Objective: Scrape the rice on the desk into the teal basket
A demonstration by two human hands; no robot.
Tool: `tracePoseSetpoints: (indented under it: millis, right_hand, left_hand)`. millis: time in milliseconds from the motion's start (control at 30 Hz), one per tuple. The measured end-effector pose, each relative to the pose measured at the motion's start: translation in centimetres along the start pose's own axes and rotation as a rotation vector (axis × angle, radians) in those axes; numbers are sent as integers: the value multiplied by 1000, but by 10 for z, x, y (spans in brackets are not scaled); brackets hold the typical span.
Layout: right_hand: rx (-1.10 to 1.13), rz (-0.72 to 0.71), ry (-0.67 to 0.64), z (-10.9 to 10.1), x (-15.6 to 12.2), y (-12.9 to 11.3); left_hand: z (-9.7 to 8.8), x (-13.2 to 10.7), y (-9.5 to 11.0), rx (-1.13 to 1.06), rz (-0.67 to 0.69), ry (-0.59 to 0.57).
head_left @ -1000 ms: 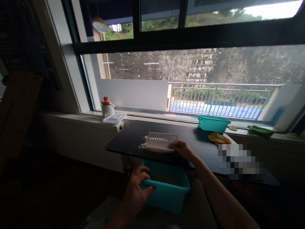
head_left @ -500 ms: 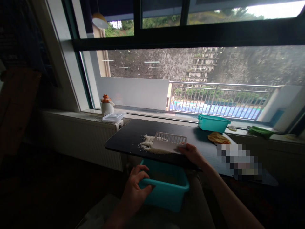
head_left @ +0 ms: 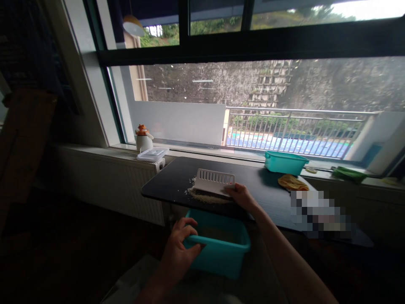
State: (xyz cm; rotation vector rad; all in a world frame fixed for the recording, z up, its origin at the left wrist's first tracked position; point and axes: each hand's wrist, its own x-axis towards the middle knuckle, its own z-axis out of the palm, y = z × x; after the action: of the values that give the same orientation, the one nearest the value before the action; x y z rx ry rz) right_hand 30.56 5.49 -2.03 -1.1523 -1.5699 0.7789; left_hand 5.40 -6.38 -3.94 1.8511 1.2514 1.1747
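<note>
My right hand [head_left: 242,197] pinches the lower right corner of a white plastic panel [head_left: 210,185] with a row of slots along its upper part. The panel stands tilted over a heap of pale, rice-like grains [head_left: 207,196] on the black tabletop [head_left: 171,179]. Part of the heap is hidden behind it. Below the table's front edge is a teal plastic bin [head_left: 221,257]. My left hand [head_left: 183,242] grips the bin's near left rim, thumb outside and fingers over the edge. A dim layer of something lies inside the bin; I cannot make it out.
Another teal bin [head_left: 286,163] stands at the table's back right, near a yellow cloth [head_left: 292,183]. A green cloth [head_left: 349,174] lies on the sill. At left are a clear plastic lid [head_left: 153,154] and a white pot [head_left: 144,142], above a radiator [head_left: 120,177].
My right hand has moved the slotted panel left and slightly away from me, across the grains. My left hand stays on the bin's rim.
</note>
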Motion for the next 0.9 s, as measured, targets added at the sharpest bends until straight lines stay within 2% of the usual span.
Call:
tracePoseSetpoints:
  millis: [267, 567, 900]
  right_hand:
    - [20, -1, -57, 4, -4, -1]
    - [22, -7, -73, 24, 9, -3]
    - [5, -12, -70, 11, 3, -1]
  left_hand:
    - [-2, -1, -1, -1, -10, 6]
    - [-5, -1, -3, 7, 0, 18]
    - [-4, 0, -4, 20, -6, 10]
